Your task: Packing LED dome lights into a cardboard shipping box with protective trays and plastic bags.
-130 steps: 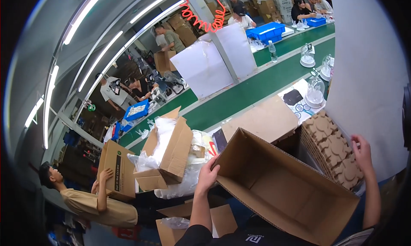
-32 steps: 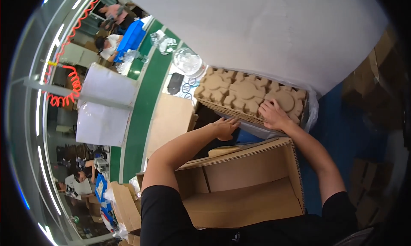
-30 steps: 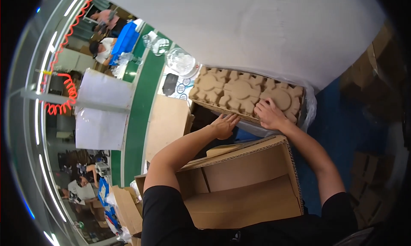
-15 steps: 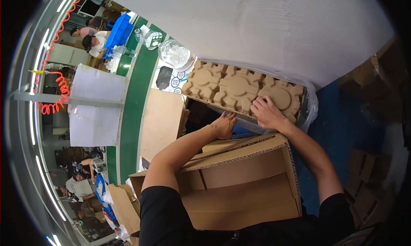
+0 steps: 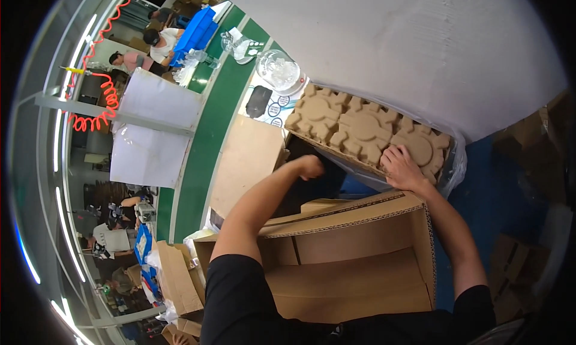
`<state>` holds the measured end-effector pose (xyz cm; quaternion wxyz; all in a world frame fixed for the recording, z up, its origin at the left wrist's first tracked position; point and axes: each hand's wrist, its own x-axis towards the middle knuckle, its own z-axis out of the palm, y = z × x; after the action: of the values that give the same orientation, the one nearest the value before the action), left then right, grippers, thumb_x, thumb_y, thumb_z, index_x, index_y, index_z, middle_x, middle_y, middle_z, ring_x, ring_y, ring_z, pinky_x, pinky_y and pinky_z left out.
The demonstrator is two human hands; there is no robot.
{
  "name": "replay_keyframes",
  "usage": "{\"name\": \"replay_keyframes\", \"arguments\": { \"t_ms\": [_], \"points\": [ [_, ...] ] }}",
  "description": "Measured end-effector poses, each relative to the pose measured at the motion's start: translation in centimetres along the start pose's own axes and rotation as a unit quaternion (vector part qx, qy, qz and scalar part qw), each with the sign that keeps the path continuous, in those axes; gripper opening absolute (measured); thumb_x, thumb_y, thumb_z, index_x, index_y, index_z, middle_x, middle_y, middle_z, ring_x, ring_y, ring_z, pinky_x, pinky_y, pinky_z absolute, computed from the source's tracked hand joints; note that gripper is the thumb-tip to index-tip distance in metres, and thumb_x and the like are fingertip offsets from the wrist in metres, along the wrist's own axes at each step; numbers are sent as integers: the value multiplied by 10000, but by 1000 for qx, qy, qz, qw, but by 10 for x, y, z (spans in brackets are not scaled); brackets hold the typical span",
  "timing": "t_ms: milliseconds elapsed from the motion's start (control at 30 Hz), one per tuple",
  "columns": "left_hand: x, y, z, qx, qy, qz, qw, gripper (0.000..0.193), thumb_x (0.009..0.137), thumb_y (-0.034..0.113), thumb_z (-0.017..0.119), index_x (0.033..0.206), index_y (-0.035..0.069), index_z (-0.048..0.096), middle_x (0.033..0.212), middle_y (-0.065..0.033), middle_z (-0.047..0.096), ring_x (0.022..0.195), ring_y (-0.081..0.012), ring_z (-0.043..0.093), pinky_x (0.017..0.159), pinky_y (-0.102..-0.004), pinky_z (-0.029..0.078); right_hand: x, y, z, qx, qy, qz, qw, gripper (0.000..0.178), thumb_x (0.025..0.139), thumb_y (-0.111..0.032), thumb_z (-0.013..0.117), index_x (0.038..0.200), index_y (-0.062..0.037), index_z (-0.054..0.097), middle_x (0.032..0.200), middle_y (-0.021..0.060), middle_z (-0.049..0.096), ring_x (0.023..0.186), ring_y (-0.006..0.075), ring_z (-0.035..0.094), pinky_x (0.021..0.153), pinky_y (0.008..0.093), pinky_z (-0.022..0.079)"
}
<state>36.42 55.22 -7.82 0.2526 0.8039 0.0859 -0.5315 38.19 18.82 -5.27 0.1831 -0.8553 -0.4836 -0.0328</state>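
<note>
Beyond the open carton (image 5: 360,242), the molded-pulp tray (image 5: 365,128) ran lengthwise far-left to near-right; the right hand (image 5: 404,167), nearer, touched its near edge, grip unclear; the left hand (image 5: 310,167) curled apart, contents hidden.

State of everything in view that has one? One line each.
Brown corrugated cardboard box: open
Brown moulded-pulp packing forms: side by side, moulded faces up
Clear plastic bag: crumpled beside the forms
Left hand: bent downward, fingers partly hidden
Right hand: fingers bent, on the forms
Orange coiled hose: hanging
White strip lights: lit
</note>
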Motion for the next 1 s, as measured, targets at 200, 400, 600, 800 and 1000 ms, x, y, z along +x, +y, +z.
{"name": "replay_keyframes", "arguments": {
  "t_ms": [200, 400, 600, 800, 1000],
  "points": [
    [-5, -81, -99, -91, 464, -28, 881, 503, 937, 346, 487, 1265, -31, 549, 1182, -302, 620, 1154, -379, 599, 977, -438, 461, -1, -4, 2, 6, -20, 7, 1000, 377, 632, -135, 748, 926, -52, 527, 1019, 112, 520, 1072, 281, 489, 992, 420, 353],
    [42, -56, -104, -189, 409, 12, 893, 835, 845, 617, 576, 1236, -120, 564, 1275, -304, 579, 1214, -385, 558, 1015, -401, 422, -1, -2, 3, -15, -24, 2, 1000, 423, 621, -155, 758, 955, -50, 520, 1013, 107, 520, 1070, 276, 496, 997, 429, 350],
    [-1, -15, -118, -318, 301, 36, 898, 642, 787, 563, 725, 1119, 17, 668, 1017, -86, 666, 892, -210, 638, 752, -355, 544, -21, -4, -3, 43, -9, 64, 997, 462, 687, -223, 768, 1045, -36, 543, 1156, 128, 548, 1161, 303, 487, 1024, 441, 347],
    [0, -39, -108, -431, 261, 44, 863, 597, 817, 486, 738, 1186, 45, 576, 1097, -121, 621, 948, -251, 625, 774, -407, 553, -100, -7, -11, 24, 312, 314, 896, 373, 772, -224, 765, 1025, -43, 560, 1079, 134, 591, 1031, 299, 568, 894, 406, 452],
    [-1, -38, -108, -427, 257, 54, 865, 660, 823, 493, 732, 1246, 29, 532, 1183, -130, 587, 1019, -256, 598, 824, -392, 532, -154, -19, 2, 396, 311, 610, 612, 391, 903, -321, 698, 1067, 21, 605, 1045, 123, 656, 953, 183, 599, 845, 307, 463]
  ]
}}
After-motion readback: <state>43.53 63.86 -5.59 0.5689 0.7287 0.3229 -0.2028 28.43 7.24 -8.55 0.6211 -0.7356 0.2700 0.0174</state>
